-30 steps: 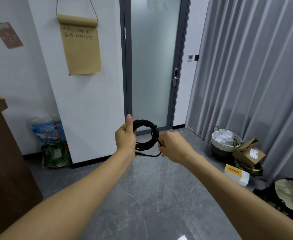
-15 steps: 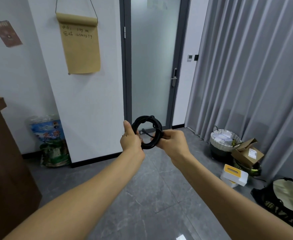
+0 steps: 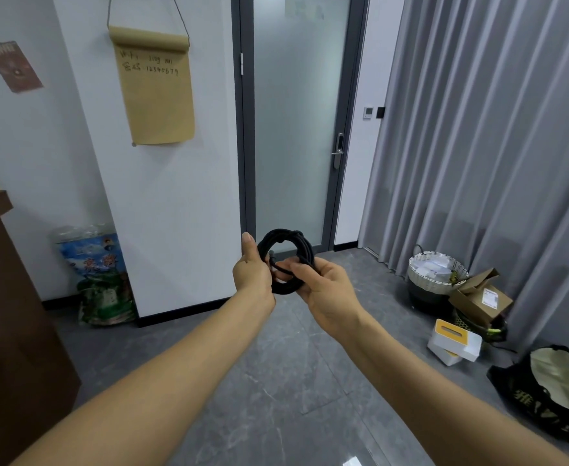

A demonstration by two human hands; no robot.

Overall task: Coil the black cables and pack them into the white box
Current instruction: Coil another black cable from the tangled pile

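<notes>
Black cable [image 3: 286, 260] coiled, held in mid-air above grey floor [image 3: 276, 381]. Left hand [image 3: 253, 272] gripping coil's left side; right hand [image 3: 323, 290] pinching loose end across it.

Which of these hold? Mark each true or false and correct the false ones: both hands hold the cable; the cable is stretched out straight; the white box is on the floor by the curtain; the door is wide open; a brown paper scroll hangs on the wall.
1. Both hands hold the cable: true. The left hand and right hand grip the cable.
2. The cable is stretched straight: false. It is wound into a coil.
3. The white box is on the floor by the curtain: true.
4. The door is wide open: false. It is closed.
5. A brown scroll hangs on the wall: true.
</notes>
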